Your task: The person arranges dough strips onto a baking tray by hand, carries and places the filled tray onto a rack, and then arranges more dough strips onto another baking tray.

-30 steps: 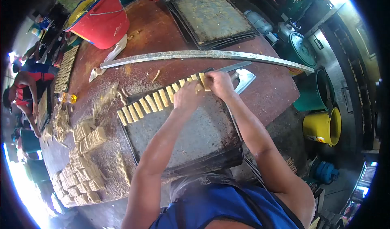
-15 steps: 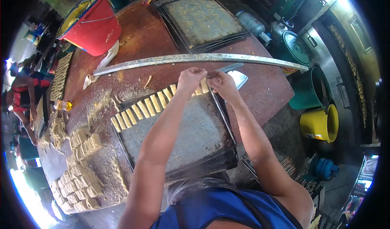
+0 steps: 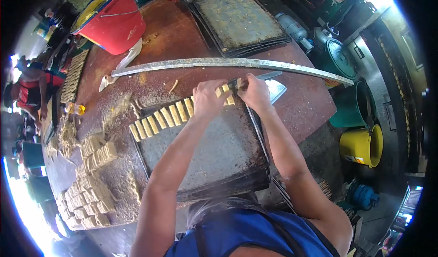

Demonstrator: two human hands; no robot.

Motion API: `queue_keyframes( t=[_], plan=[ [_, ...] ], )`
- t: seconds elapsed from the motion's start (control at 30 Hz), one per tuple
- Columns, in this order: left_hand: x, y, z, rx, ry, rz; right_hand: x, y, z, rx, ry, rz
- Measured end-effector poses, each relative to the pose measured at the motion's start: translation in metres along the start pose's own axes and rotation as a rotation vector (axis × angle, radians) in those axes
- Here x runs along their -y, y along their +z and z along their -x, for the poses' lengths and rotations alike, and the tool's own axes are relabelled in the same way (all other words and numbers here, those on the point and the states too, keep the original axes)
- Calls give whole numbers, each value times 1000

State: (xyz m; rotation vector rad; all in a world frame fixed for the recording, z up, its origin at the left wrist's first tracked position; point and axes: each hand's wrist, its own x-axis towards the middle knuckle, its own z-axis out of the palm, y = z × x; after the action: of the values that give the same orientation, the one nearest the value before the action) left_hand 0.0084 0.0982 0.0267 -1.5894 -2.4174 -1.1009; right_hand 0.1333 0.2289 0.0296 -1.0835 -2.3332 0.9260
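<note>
A row of pale dough strips [image 3: 174, 114] lies along the far edge of a worn metal baking tray [image 3: 214, 152]. At the far right end of the row, my left hand [image 3: 210, 98] has its fingers closed around short dough strips, their pale ends showing beside the fingertips. Just right of it, over the tray's corner, my right hand [image 3: 256, 94] is closed in a pinch on the end of a dough strip [image 3: 240, 82]. The fingers partly hide these pieces. Beyond the right hand lies a white-bladed scraper [image 3: 276, 90].
A long metal bar [image 3: 228, 62] crosses the table [image 3: 169, 33] behind the tray. Stacked trays [image 3: 242, 20] and a red bucket [image 3: 114, 24] stand farther back. Cut dough piles [image 3: 89, 197] lie at left. A co-worker [image 3: 32, 90] is at far left; green [image 3: 349, 106] and yellow [image 3: 356, 145] buckets stand right.
My hands have moved slightly apart and lower at the tray's corner, and short dough pieces now show between them. The whole view has shifted a little.
</note>
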Motion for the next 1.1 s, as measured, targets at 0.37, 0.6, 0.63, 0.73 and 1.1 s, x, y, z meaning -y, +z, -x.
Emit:
queue_keyframes(
  t=[0.37, 0.6, 0.63, 0.73, 1.1],
  plan=[
    [20, -2, 35, 149, 90, -55, -4, 23, 4, 28, -74, 154],
    [76, -96, 108, 55, 68, 28, -3, 34, 2, -34, -100, 185],
    [91, -118, 122, 72, 48, 67, 13, 38, 12, -170, -220, 67],
    [180, -198, 182, 20, -131, 111, 83, 82, 47, -230, -262, -315],
    [356, -431, 295, 555, -465, -311, 360, 364, 181, 737, 409, -458]
  ],
)
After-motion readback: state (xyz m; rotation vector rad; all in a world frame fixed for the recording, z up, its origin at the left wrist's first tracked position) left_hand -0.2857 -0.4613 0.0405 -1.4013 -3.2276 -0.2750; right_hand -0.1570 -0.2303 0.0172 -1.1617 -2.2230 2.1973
